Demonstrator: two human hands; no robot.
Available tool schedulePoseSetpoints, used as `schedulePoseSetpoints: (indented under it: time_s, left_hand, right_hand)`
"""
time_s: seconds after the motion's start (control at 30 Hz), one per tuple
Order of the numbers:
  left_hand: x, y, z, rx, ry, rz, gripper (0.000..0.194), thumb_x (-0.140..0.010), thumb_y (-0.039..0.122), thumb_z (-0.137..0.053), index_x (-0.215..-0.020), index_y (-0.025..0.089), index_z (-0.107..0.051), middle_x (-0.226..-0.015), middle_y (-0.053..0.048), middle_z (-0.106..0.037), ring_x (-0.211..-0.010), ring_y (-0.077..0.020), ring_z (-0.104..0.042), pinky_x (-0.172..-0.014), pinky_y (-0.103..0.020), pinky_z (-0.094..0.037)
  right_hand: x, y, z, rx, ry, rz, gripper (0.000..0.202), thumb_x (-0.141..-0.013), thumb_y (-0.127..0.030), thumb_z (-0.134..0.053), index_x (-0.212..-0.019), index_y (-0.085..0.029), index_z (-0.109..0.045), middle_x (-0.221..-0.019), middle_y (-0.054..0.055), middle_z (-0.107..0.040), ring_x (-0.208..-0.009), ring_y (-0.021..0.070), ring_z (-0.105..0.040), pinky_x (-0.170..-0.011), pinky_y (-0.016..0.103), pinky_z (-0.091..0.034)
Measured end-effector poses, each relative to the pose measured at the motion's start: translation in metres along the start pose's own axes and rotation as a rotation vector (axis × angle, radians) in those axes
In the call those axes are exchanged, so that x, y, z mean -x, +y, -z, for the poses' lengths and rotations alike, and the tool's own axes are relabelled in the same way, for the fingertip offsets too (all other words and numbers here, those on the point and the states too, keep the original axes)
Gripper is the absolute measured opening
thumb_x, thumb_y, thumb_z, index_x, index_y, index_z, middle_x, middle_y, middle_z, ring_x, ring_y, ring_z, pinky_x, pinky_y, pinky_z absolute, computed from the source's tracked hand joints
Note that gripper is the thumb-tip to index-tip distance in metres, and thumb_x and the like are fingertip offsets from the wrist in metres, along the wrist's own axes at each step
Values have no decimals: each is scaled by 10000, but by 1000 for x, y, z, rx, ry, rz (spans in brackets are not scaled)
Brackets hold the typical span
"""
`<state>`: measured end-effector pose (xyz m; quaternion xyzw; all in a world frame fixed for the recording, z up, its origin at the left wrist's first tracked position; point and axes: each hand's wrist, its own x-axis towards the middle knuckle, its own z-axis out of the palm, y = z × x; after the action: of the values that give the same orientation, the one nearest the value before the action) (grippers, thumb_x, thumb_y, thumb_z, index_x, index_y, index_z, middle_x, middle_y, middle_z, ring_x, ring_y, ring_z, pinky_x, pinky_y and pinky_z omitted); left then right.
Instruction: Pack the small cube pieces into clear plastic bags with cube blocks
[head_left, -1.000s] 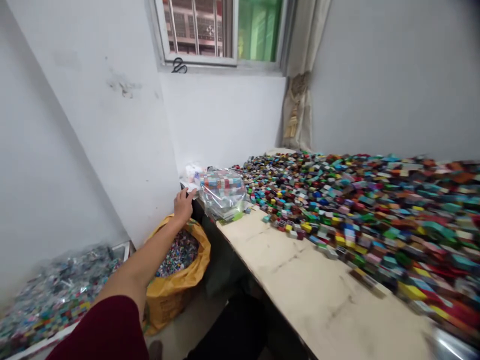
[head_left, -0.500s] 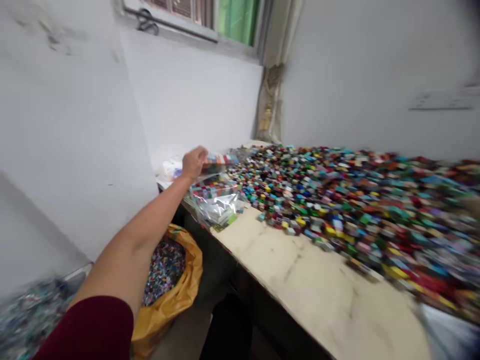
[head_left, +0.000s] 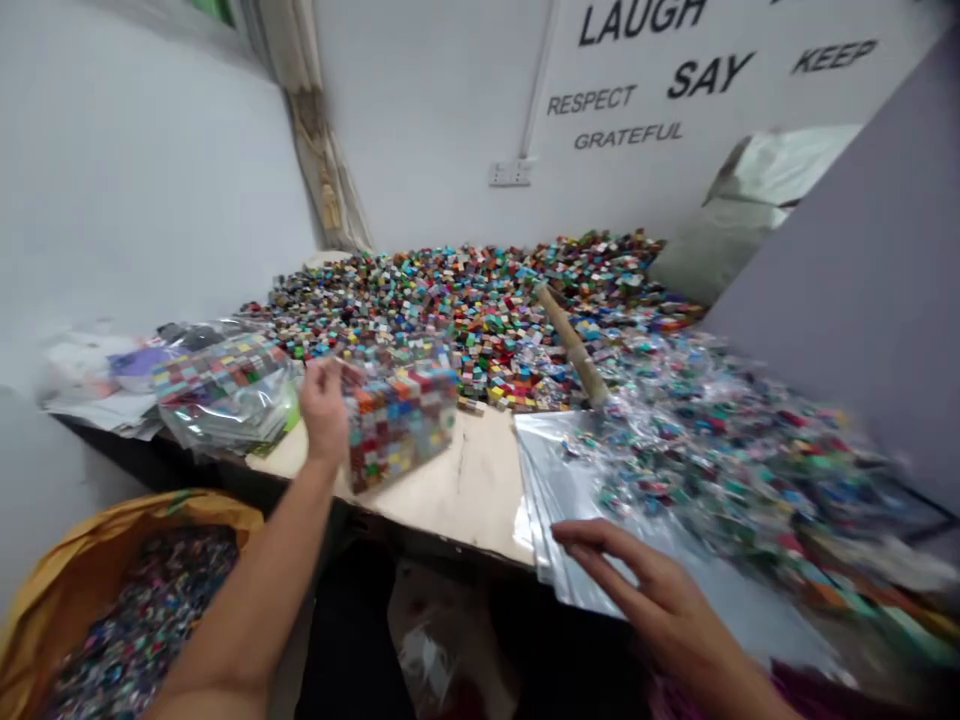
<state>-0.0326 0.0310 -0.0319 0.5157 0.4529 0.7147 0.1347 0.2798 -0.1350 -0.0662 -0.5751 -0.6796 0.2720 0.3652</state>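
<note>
Bagged bricks (head_left: 401, 430) stand upright over the near part of the counter (head_left: 487, 470), just right of the person's left hand (head_left: 326, 410), with the long axis running from near left to far right. That hand is the nearer one; its grip is closed on the bag's left end, though blur hides exactly how the fingers lie, and whether the underside touches the counter cannot be told. The right hand (head_left: 652, 600) is well apart, to the right and nearer the body, its fingers extended and slightly apart with nothing seen between them. It is over the near edge of the silver sheets (head_left: 551, 500); contact is unclear. Loose bricks (head_left: 480, 300) spread beyond the bag, a stick (head_left: 570, 345) lies among them, and small packets (head_left: 697, 420) are heaped to the right. Another pack (head_left: 225, 385) sits to the left, above an orange sack (head_left: 90, 545).
</note>
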Motion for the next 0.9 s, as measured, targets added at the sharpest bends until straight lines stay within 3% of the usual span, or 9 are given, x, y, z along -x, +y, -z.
schedulePoseSetpoints:
  time_s: [0.1,0.17,0.27,0.33,0.43,0.57,0.67,0.8,0.9]
  left_hand:
    - [32,-12,-27,158,-75,130,315,-899,457,-473,-750,186,-537,-684,14,-611,-654,-108,-590,-690,-244,-483]
    - [46,-11,-33,203,-130,151,326,-893,473,-478,-771,181,-555,-726,-2,-623,-718,-120,-604,-761,-264,-480]
    - [60,-9,-29,272,-270,188,338,-813,494,-598,-942,184,-563,-849,-33,-647,-855,-163,-623,-854,-313,-469]
    - [70,-14,-21,297,-360,261,592,-675,448,-751,-1141,206,-477,-966,-51,-642,-937,-197,-621,-871,-339,-474]
    - [89,-25,-13,236,-433,414,913,-539,336,-849,-1282,232,-329,-1093,-70,-611,-958,-215,-623,-860,-354,-496]
    - [99,-33,-12,122,-483,460,636,-598,330,-809,-1121,194,-473,-1066,-56,-645,-976,-221,-618,-889,-359,-490]
    - [86,-36,-7,148,-562,447,577,-610,327,-801,-1086,173,-515,-1062,-58,-657,-996,-222,-610,-912,-357,-474]
    - [55,-41,18,183,-749,490,678,-599,346,-807,-1171,163,-493,-1129,-88,-641,-1028,-235,-607,-929,-378,-463]
    - [28,-21,39,4,-816,367,884,-596,354,-814,-1348,217,-370,-1226,-104,-596,-1114,-257,-573,-960,-411,-438]
  right_hand:
    - [-38,-20,26,99,140,264,243,-875,-418,-516,-959,-262,-682,-941,61,-701,-886,222,-653,-771,330,-519]
    - [-67,-43,35,190,208,467,201,-899,-324,-508,-1008,-253,-660,-986,59,-687,-928,212,-633,-807,338,-501]
    - [-112,-73,32,393,236,729,201,-905,-237,-504,-1045,-226,-648,-1053,72,-669,-994,218,-591,-881,373,-448]
    - [-138,-82,22,546,150,826,196,-894,-226,-525,-1047,-221,-647,-1037,70,-671,-966,226,-585,-853,377,-431]
    - [-164,-82,6,729,-30,864,157,-878,-245,-566,-1005,-229,-657,-923,46,-679,-861,217,-594,-754,352,-406]
    - [-178,-76,3,832,-21,859,249,-850,-319,-616,-1087,-247,-635,-978,52,-683,-927,248,-580,-766,363,-367]
    - [-184,-77,15,894,-93,780,277,-813,-361,-659,-1071,-265,-635,-952,35,-691,-888,241,-593,-715,338,-357]
    - [-188,-77,32,1004,-155,686,401,-717,-376,-741,-1092,-292,-628,-1004,39,-681,-934,282,-590,-723,351,-362]
    - [-191,-75,38,948,-149,650,236,-770,-254,-676,-1003,-266,-643,-929,31,-681,-865,235,-606,-704,326,-368]
